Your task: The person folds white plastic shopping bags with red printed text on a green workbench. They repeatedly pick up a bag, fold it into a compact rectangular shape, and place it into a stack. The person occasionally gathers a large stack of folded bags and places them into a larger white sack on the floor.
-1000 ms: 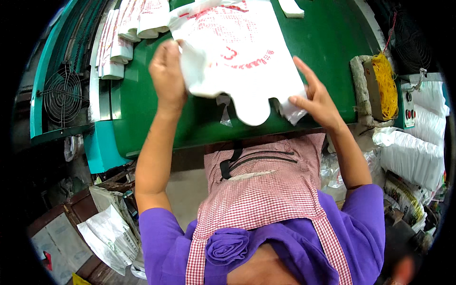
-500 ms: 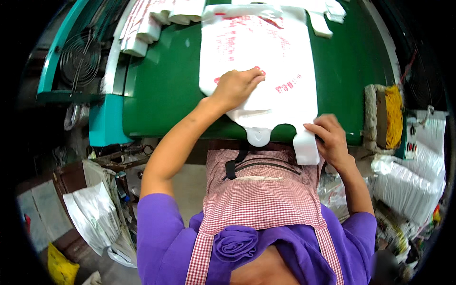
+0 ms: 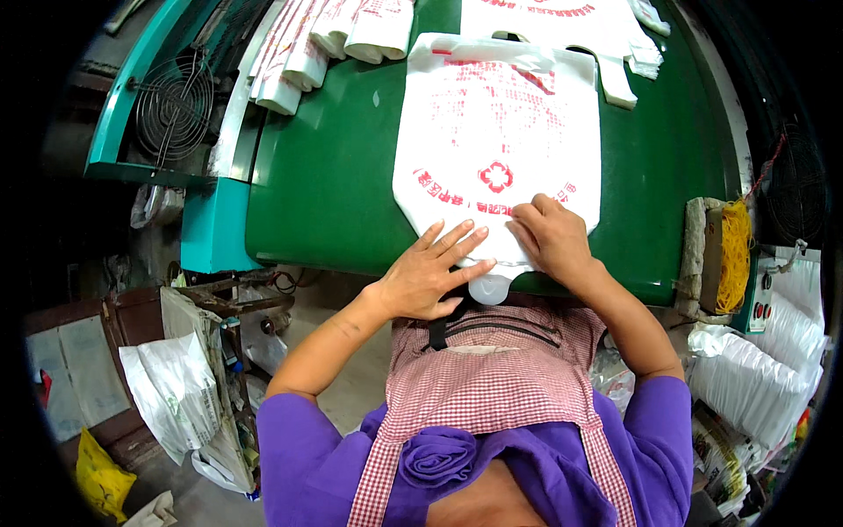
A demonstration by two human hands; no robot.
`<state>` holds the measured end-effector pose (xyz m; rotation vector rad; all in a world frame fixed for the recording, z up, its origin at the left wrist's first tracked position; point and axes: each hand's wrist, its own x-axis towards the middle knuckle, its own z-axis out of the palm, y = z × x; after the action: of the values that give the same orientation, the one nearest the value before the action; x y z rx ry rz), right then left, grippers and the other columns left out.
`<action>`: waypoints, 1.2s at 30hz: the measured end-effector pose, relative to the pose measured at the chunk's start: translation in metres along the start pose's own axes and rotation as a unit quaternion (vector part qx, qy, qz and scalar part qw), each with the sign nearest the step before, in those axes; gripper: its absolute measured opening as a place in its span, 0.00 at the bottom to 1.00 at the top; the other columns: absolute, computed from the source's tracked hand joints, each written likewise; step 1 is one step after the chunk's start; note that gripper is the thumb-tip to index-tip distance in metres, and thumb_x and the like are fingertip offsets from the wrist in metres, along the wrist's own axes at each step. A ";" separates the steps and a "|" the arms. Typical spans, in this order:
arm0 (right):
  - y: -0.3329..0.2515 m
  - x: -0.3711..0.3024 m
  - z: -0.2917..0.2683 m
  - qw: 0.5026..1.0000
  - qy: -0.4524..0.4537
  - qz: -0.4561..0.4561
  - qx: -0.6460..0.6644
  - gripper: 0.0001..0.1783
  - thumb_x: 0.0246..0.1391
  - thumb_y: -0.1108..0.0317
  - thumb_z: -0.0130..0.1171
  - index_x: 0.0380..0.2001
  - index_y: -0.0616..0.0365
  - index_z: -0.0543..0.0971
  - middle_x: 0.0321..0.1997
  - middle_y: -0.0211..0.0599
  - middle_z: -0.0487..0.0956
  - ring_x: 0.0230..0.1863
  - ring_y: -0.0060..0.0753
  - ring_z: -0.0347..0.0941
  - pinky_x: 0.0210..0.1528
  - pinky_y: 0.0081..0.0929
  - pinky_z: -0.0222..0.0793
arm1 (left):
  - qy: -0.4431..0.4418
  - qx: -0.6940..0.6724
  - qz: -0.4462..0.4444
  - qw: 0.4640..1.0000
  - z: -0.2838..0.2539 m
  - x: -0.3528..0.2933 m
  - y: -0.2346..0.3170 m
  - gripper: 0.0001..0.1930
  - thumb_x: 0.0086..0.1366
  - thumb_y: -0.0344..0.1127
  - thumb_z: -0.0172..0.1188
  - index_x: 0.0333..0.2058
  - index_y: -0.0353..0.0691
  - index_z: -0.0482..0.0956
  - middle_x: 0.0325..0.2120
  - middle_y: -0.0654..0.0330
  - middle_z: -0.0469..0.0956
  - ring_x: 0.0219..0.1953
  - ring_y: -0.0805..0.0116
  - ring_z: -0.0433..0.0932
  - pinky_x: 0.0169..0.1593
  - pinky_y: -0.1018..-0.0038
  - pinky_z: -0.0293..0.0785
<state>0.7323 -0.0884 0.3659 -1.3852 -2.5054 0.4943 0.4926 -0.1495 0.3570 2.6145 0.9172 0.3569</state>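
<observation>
A white plastic bag (image 3: 500,97) with red print lies flat on the green table, its near end at the table's front edge. My left hand (image 3: 428,270) rests on the bag's near left corner with its fingers spread. With bent fingers pressed together, my right hand (image 3: 555,241) grips the plastic by the near right corner. Between my hands, a rounded pale tab (image 3: 489,290) of the bag hangs over the edge. The bag's handle strips are hidden under or behind my hands.
Several rolled or folded white bags (image 3: 378,31) lie at the far left of the green table (image 3: 325,184). More printed white bags (image 3: 562,22) lie at the far end. A box of yellow bands (image 3: 729,255) stands at the right edge, above stacked white bags (image 3: 755,360).
My left hand has come down from the bag's middle to its near edge and spread out. My right hand has moved up and inward; the right handle strip no longer hangs down.
</observation>
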 end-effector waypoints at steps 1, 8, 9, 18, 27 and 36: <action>0.005 0.000 0.005 0.995 0.068 -0.052 -0.059 0.18 0.55 0.57 0.55 0.48 0.50 0.74 0.48 0.43 0.74 0.50 0.45 0.70 0.47 0.44 0.66 | 0.023 0.019 -0.001 1.000 0.004 0.008 -0.006 0.37 0.46 0.38 0.64 0.59 0.53 0.66 0.64 0.52 0.57 0.64 0.52 0.58 0.63 0.50 0.54; 0.017 0.017 -0.046 0.993 0.085 -0.076 0.035 0.28 0.59 0.56 0.51 0.58 0.60 0.67 0.63 0.50 0.64 0.66 0.53 0.55 0.65 0.42 0.52 | -0.023 -0.019 -0.166 0.986 -0.037 0.086 -0.047 0.10 0.59 0.33 0.53 0.38 0.37 0.78 0.28 0.48 0.79 0.34 0.50 0.79 0.40 0.60 0.74; 0.012 0.018 -0.046 0.991 0.065 -0.107 0.050 0.29 0.58 0.55 0.52 0.59 0.59 0.66 0.64 0.49 0.63 0.67 0.53 0.54 0.65 0.43 0.52 | -0.035 -0.081 -0.168 0.982 -0.039 0.096 -0.075 0.11 0.59 0.37 0.53 0.36 0.38 0.78 0.28 0.48 0.79 0.34 0.49 0.78 0.39 0.58 0.73; 0.027 0.007 0.000 0.992 0.078 -0.101 -0.018 0.35 0.51 0.52 0.59 0.58 0.57 0.67 0.65 0.48 0.61 0.68 0.48 0.51 0.66 0.46 0.50 | 0.122 0.101 -0.059 0.986 -0.011 0.070 -0.034 0.27 0.46 0.35 0.66 0.49 0.40 0.73 0.48 0.51 0.71 0.49 0.55 0.72 0.52 0.64 0.70; 0.046 -0.045 -0.012 0.449 0.060 0.208 0.867 0.31 0.63 0.57 0.48 0.61 0.68 0.57 0.58 0.52 0.69 0.54 0.45 0.72 0.54 0.37 0.72 | 0.035 -0.071 -0.077 0.994 -0.039 0.071 -0.058 0.14 0.47 0.25 0.60 0.37 0.40 0.76 0.43 0.51 0.74 0.47 0.49 0.73 0.48 0.63 0.72; 0.060 -0.051 -0.029 0.960 -0.086 -0.212 0.161 0.28 0.55 0.73 0.47 0.60 0.42 0.67 0.67 0.37 0.61 0.67 0.43 0.57 0.68 0.43 0.51 | -0.250 -0.163 -0.128 0.946 -0.067 0.066 -0.056 0.13 0.47 0.34 0.65 0.35 0.42 0.80 0.41 0.56 0.77 0.40 0.52 0.75 0.42 0.64 0.70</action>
<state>0.8160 -0.0973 0.3658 -0.6874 -2.5985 0.9076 0.4882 -0.0504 0.4031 2.0979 0.9051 -0.2031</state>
